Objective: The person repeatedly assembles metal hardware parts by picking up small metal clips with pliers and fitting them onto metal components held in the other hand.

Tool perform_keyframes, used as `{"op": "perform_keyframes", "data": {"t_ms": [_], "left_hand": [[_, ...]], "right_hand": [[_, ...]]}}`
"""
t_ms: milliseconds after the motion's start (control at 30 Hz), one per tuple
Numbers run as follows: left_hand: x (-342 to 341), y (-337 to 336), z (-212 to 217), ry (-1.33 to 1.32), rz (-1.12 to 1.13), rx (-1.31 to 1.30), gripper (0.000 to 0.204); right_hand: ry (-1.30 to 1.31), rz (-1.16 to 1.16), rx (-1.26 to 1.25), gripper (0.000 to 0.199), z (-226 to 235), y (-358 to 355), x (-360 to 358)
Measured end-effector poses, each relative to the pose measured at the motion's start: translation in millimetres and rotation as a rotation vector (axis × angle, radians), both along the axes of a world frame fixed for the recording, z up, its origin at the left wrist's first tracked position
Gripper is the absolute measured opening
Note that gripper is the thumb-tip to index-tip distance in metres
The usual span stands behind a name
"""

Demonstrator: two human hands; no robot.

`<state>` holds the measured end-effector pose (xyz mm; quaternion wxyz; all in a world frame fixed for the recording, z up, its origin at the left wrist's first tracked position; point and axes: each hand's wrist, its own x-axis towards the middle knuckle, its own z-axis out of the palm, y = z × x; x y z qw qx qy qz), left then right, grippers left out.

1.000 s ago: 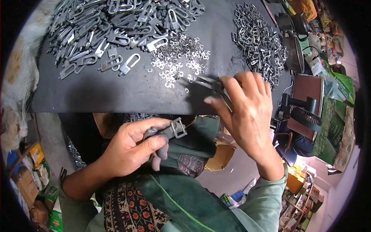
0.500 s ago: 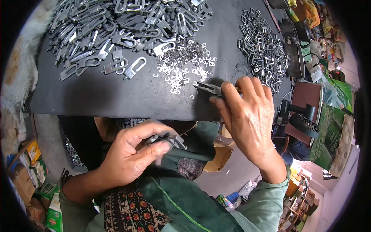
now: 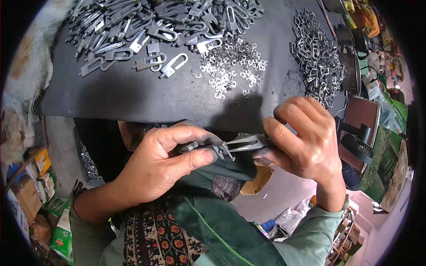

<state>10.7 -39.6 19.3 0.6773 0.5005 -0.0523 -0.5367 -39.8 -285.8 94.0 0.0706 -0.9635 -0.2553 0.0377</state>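
Observation:
Between the thumb and fingers of my left hand (image 3: 171,162) is a small grey metal fitting (image 3: 222,151) with a squared end, held in front of the table edge. My right hand (image 3: 306,137) is closed around a pair of pliers (image 3: 246,143), whose jaws point left and meet the squared end of the fitting. Whether the jaw tips pinch a small clip is too fine to make out. Beyond the hands, a pile of small C-shaped clips (image 3: 223,84) lies on the dark table (image 3: 146,104).
Looped metal latch pieces (image 3: 155,33) form a large heap at the far left. Rectangular metal links (image 3: 317,57) are piled at the right. A cat (image 3: 33,57) lies along the left edge. A small black fan (image 3: 355,139) stands at the right.
My right hand has brought the pliers down from the clip pile to the fitting in my left hand. My left hand has turned the fitting toward the right. The whole view has shifted slightly.

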Motion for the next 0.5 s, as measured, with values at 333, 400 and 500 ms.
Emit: {"op": "perform_keyframes", "data": {"t_ms": [333,400,500], "left_hand": [[-5,-1,-1,0.038,0.027,-0.006,0.018],[-4,0,1,-0.115,0.001,0.031,0.02],[-6,-4,3,-0.063,-0.013,0.009,0.021]], "right_hand": [[0.001,-0.012,0.001,0.037,2,8,-4],[0.028,-0.043,-0.002,0.034,4,10,-10],[0.074,-0.093,-0.007,0.034,6,10,-22]]}}
